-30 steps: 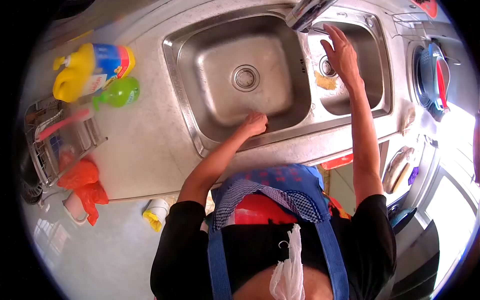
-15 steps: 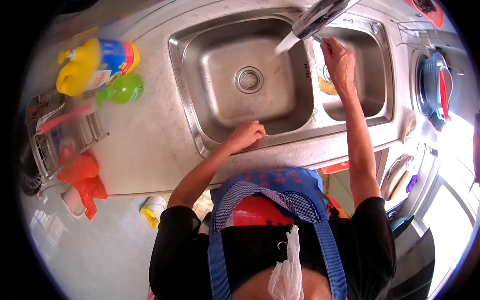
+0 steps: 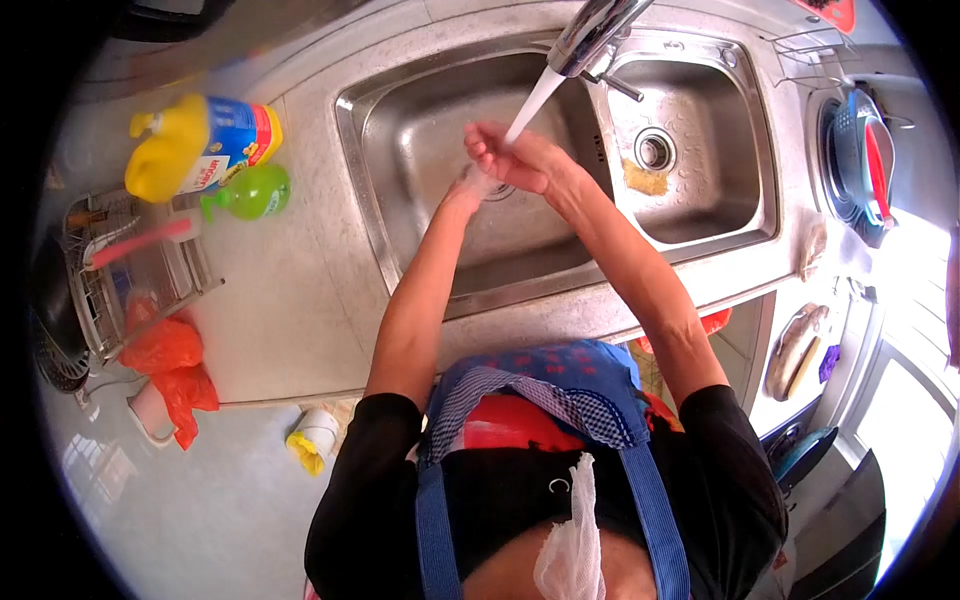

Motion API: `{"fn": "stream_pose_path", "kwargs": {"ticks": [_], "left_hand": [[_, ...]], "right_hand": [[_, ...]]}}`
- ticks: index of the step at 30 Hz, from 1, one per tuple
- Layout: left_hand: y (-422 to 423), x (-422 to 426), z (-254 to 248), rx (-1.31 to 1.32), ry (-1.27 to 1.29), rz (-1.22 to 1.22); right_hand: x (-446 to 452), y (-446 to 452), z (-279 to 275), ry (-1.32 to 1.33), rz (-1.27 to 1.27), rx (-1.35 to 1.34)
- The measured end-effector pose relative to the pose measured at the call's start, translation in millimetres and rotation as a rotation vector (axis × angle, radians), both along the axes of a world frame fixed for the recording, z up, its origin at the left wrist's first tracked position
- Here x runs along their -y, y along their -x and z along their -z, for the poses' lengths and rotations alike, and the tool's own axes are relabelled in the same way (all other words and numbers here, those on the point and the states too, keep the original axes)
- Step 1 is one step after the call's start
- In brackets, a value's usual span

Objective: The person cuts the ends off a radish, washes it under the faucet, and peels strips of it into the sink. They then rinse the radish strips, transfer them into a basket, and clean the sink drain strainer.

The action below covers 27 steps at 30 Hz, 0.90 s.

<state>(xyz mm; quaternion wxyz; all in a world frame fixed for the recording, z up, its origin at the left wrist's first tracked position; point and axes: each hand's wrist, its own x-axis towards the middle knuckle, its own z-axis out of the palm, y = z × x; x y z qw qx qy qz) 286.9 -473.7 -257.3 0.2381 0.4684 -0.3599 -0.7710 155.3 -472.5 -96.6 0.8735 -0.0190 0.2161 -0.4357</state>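
Note:
Both hands meet under the running tap above the large left basin of a steel double sink. My right hand has its palm turned up and its loosely bent fingers apart, with the water stream striking it; no object shows in it. Just below and to its left is my left hand, wet and blurred against the right one, its fingers mostly hidden. Part of the drain shows beneath the hands. The tap's lever sticks out to the right.
A yellow sponge lies in the small right basin beside its drain. On the left counter are a yellow jug, a green pump bottle, a wire rack and a red plastic bag. A colander stands far right.
My right hand has left the tap lever and moved left under the stream. My left hand has moved from the sink's front edge up to meet it. The water was running in both frames.

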Motion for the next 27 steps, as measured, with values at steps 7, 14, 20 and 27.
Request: {"fn": "stream_pose_path", "kwargs": {"ticks": [7,14,20,27], "left_hand": [[18,22,-82,-0.386,-0.253,-0.076],[28,43,-85,-0.593,-0.301,0.065],[-5,39,-93,-0.274,-0.274,-0.245],[-33,0,-74,-0.360,-0.385,-0.187]], "right_hand": [[-1,19,-28,-0.093,0.260,-0.169],[-28,68,-43,-0.038,0.257,-0.357],[-33,22,-39,-0.114,0.320,-0.223],[2,-50,3,-0.585,0.709,0.199]]}}
